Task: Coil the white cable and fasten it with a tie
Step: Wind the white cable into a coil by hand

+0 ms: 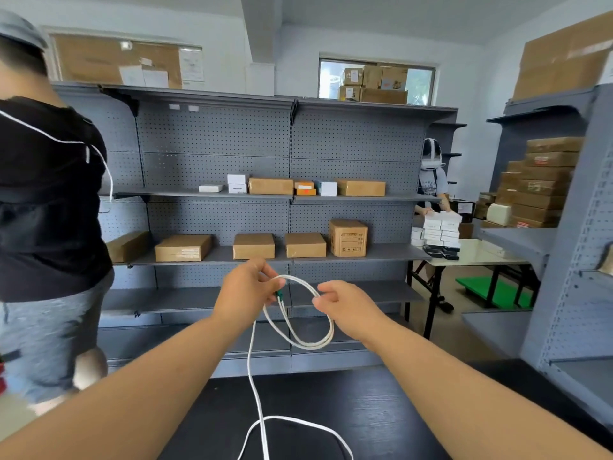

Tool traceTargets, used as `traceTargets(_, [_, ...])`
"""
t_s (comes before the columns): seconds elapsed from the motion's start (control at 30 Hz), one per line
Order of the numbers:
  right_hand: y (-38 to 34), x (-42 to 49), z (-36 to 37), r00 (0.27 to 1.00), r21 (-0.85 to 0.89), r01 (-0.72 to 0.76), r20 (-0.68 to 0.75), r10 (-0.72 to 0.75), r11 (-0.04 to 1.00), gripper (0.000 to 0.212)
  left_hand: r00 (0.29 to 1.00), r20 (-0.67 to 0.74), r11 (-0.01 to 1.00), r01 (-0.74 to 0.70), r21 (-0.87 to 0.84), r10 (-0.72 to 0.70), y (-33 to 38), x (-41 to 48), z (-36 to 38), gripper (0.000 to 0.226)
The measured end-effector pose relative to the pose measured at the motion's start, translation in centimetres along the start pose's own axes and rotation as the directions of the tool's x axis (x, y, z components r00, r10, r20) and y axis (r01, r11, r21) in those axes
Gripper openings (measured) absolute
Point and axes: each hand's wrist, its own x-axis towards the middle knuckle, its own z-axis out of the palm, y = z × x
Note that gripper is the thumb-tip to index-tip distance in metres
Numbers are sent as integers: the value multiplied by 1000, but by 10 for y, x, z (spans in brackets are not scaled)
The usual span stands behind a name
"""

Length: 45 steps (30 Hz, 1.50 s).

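Note:
The white cable [298, 340] hangs in the air in front of me in a couple of loops. My left hand [247, 292] grips the gathered top of the loops, where a small green connector [280, 295] shows by my fingers. My right hand [345, 305] pinches the right side of the upper loop. One strand drops from my left hand down to the black table [381, 413], where the loose rest of the cable [292, 421] lies in a wide bend. No tie is in sight.
A grey pegboard shelf unit [265, 194] with cardboard boxes stands straight ahead. A person in a black shirt [49, 200] stands close at my left. Another person [431, 187] works at a white table [477, 254] stacked with boxes at the right. More shelving [570, 260] flanks the right side.

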Motion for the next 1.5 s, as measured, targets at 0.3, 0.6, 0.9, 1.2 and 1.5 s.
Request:
traceTargets(0.3, [1, 4, 10, 998, 162, 29, -57, -20, 986, 17, 986, 137, 980, 115, -161, -94, -7, -10, 4, 8])
traceTargets(0.6, [2, 1, -1, 993, 318, -4, -111, 41, 948, 15, 949, 287, 912, 225, -343, -126, -10, -16, 6, 6])
traceTargets(0.9, [5, -1, -7, 986, 334, -10, -154, 65, 943, 16, 937, 314, 915, 255, -312, -154, -9, -18, 0, 19])
traceTargets(1.2, [8, -2, 0, 989, 345, -8, -138, 59, 938, 11, 986, 132, 982, 125, -144, -106, -14, -16, -3, 6])
traceTargets(1.5, [3, -7, 3, 986, 111, 95, -148, -78, 989, 34, 998, 16, 997, -67, 37, 66, -9, -20, 4, 15])
